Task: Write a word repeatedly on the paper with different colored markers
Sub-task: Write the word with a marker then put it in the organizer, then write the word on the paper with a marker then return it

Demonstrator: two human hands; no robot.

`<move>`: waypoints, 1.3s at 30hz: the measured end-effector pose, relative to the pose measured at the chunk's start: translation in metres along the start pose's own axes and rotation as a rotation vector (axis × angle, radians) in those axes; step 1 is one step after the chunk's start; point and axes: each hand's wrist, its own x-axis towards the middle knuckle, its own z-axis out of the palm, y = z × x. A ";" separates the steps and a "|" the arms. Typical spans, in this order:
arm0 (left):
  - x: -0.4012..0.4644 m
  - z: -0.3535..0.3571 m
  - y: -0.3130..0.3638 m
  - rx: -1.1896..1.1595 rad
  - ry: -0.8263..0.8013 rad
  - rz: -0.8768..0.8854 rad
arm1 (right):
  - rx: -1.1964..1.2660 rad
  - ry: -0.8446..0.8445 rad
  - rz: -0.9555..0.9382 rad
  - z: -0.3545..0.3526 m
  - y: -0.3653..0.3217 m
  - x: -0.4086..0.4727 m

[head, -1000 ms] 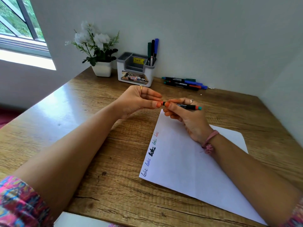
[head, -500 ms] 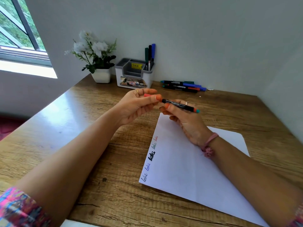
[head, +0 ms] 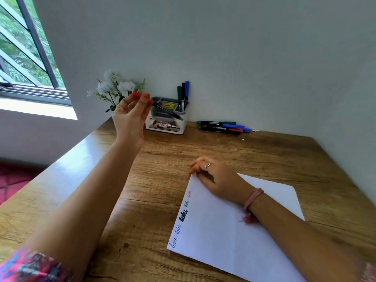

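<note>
My left hand (head: 131,115) is raised above the desk's far left and pinches a black marker (head: 167,111) with a red and green end, which points toward the white organizer (head: 165,124). My right hand (head: 215,178) rests, holding nothing, on the top corner of the white paper (head: 234,231), fingers loosely curled. Along the paper's left edge the word "loki" (head: 183,215) is written several times in blue, black, green and red. Several markers (head: 222,126) lie by the wall, and three stand in the organizer (head: 183,93).
A small white pot of white flowers (head: 116,88) stands left of the organizer, partly behind my left hand. A window (head: 24,58) is at far left. Walls close the wooden desk (head: 162,159) at the back and right.
My left hand took the marker out of my right hand and lifted it up and back toward the organizer. My right hand dropped onto the paper's corner. The view tilted up.
</note>
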 end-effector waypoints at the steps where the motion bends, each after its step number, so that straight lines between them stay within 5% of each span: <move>1: 0.007 0.006 0.001 0.022 0.010 0.044 | 0.021 0.012 0.004 0.000 0.000 0.000; 8: 0.063 0.052 -0.013 0.590 -0.011 0.349 | 0.091 0.038 0.020 -0.001 0.004 0.001; 22: 0.110 0.054 -0.072 1.435 -0.216 0.387 | 0.167 0.028 0.032 0.002 0.011 0.002; 26: 0.105 0.052 -0.075 1.467 -0.205 0.471 | 0.165 0.028 0.029 0.002 0.011 0.002; 28: 0.094 0.056 -0.076 1.437 -0.276 0.624 | 0.169 0.029 0.033 0.002 0.011 0.002; 31: 0.067 0.068 -0.086 1.468 -0.591 0.789 | 0.174 0.032 0.038 0.002 0.010 0.003; 34: 0.048 0.077 -0.114 1.560 -0.880 0.603 | 0.172 0.029 0.043 0.002 0.010 0.003; 39: 0.044 0.074 -0.148 1.855 -0.935 0.289 | 0.165 0.028 0.033 0.000 0.010 0.003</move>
